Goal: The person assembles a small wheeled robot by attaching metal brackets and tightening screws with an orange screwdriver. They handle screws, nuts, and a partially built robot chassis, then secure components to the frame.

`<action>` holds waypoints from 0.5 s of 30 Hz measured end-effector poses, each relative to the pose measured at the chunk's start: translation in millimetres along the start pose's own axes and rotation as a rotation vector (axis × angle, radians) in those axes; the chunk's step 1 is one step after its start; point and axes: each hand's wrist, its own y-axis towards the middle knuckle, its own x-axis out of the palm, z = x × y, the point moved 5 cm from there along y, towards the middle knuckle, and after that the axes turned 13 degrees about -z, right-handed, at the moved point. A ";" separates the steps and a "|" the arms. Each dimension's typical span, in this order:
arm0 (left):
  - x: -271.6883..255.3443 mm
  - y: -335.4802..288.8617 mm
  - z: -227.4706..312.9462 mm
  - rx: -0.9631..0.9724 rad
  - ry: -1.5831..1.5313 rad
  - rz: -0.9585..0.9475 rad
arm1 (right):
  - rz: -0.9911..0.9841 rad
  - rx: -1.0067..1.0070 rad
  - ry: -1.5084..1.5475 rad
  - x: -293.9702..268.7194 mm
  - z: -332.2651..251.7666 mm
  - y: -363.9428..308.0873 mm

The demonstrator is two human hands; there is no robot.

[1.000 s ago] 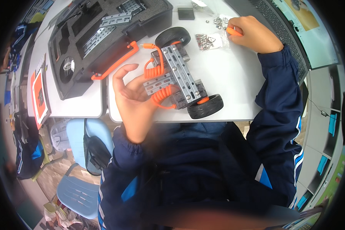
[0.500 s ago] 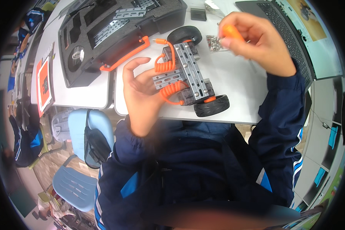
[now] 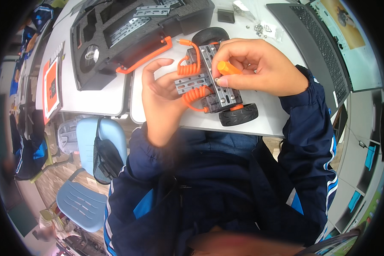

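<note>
Working on the wheeled metal car (image 3: 215,77) lying at the near edge of the bench (image 3: 281,123), between both hands. Right hand (image 3: 260,66) closing around an orange screwdriver (image 3: 228,68), tip pressing toward a small screw on the perforated plate. Left hand (image 3: 162,98), at nine o'clock of the car, fingers half spread, bracing its side by the orange coiled cable (image 3: 192,79). Best keeping the driver upright, pressing lightly, steadying the car throughout.
</note>
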 end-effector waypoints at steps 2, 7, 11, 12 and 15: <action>-0.5 0.0 -1.0 -0.009 -0.026 -0.009 | -0.006 -0.036 -0.012 1.5 -1.1 0.5; -1.5 -1.1 -2.1 -0.017 0.053 -0.026 | 0.014 -0.104 0.008 3.6 -2.2 2.2; -0.7 0.2 -1.8 -0.017 0.006 -0.030 | 0.018 -0.085 -0.023 0.1 -3.3 0.9; -0.3 0.2 -1.2 -0.011 0.016 -0.029 | 0.010 -0.080 -0.024 -1.0 -3.4 0.2; 0.2 0.1 -1.0 0.003 0.036 -0.027 | -0.006 -0.087 0.000 -1.8 -2.7 -0.1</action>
